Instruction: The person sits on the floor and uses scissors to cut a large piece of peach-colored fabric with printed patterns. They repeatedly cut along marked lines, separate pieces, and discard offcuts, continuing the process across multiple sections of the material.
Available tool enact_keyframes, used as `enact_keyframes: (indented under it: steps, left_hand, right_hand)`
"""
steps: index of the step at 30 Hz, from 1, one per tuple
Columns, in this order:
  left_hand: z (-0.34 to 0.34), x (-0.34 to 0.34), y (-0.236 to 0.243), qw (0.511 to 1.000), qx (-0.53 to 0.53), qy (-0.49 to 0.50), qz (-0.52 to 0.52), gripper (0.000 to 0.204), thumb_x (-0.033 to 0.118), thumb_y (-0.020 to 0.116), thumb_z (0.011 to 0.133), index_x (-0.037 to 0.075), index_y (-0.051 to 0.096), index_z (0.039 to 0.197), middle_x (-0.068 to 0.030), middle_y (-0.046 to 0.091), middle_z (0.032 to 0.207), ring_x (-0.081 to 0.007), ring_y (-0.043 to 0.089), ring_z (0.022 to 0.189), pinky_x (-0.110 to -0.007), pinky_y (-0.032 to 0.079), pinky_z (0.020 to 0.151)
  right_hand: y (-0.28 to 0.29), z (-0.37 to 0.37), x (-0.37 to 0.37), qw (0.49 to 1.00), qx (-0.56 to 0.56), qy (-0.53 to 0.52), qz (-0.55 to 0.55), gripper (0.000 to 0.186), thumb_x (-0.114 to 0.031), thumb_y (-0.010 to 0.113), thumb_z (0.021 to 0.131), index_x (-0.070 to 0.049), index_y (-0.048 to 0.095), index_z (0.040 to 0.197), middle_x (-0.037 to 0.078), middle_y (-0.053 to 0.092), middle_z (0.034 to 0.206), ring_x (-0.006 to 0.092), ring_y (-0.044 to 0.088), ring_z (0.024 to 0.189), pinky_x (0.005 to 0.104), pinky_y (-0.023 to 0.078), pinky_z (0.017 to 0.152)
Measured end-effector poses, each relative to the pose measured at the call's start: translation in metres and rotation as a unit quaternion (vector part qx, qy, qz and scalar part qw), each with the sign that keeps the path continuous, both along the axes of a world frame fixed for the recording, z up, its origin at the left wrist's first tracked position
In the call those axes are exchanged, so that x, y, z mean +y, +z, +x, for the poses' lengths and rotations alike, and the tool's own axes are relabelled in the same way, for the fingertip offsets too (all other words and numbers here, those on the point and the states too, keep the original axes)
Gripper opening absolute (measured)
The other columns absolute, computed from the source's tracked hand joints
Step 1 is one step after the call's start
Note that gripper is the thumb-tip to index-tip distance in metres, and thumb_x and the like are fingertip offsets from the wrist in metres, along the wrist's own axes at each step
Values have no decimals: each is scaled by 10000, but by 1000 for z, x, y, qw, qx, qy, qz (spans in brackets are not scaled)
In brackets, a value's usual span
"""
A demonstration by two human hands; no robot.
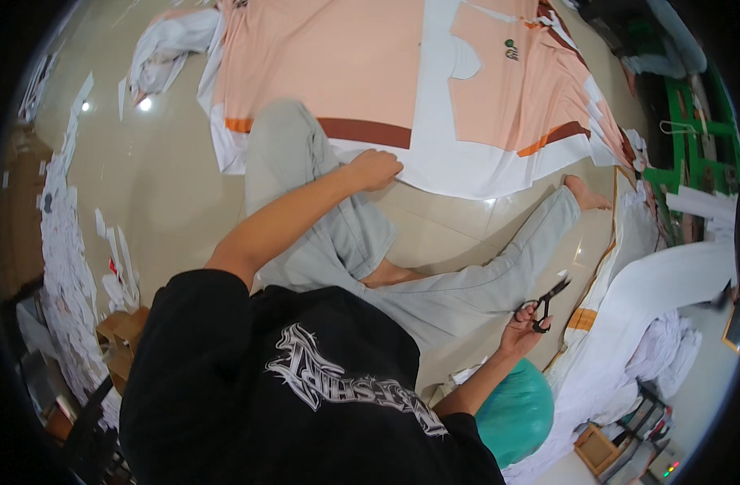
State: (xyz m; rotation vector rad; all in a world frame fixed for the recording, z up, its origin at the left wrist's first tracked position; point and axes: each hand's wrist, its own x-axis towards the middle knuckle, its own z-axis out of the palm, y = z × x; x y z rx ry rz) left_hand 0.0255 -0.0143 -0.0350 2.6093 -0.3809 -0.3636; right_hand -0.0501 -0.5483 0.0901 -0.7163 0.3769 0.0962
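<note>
A wide sheet of printed fabric [330, 65] lies on the floor before me, with peach shirt panels, brown and orange bands and white margins. My left hand [376, 170] is closed at its near white edge, pinching the fabric beside my bent left knee. Out to the right, my right hand [519, 331] holds black-handled scissors [544, 305] raised off the floor, away from the fabric. The scissors' blades point up and right; whether they are parted is hard to make out.
White scraps [67, 275] are heaped along the left side, near a cardboard box [119, 343]. A teal bag [515, 412] sits by my right elbow. White cloth [657, 283] runs along the right, below a green frame [693, 153]. My legs [467, 299] spread across the tiles.
</note>
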Motion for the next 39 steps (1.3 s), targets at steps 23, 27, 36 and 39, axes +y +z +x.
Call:
enact_keyframes:
  steps: [23,27,36,39]
  left_hand:
    - [6,5,29,996,-39,-9,-84,147,158,664,887,58,702,989,-123,629,1109,-332,587,1119,-478,472,939]
    - [9,3,33,994,-42,-9,-99,127,135,671,874,60,702,971,-104,608,1201,-313,549,1189,-481,444,983]
    - [11,5,39,990,-48,-2,-130,161,112,660,842,40,713,977,-102,590,1370,-306,508,1299,-472,401,1054]
    - [9,6,39,991,-37,-1,-130,177,105,661,825,44,717,982,-112,582,1392,-310,497,1321,-473,391,1075]
  right_hand:
    - [-76,50,288,792,144,485,-342,567,-623,653,942,-68,580,853,47,586,699,172,597,577,341,507,558]
    - [-83,51,281,768,102,514,-369,558,-611,657,945,-69,580,838,38,577,667,161,595,572,330,501,561]
    - [-87,99,307,794,99,485,-352,550,-603,662,946,-73,582,818,45,579,676,154,561,521,303,455,520]
    - [-89,110,306,792,104,500,-334,550,-599,687,930,-76,585,796,44,575,672,163,550,488,304,437,480]
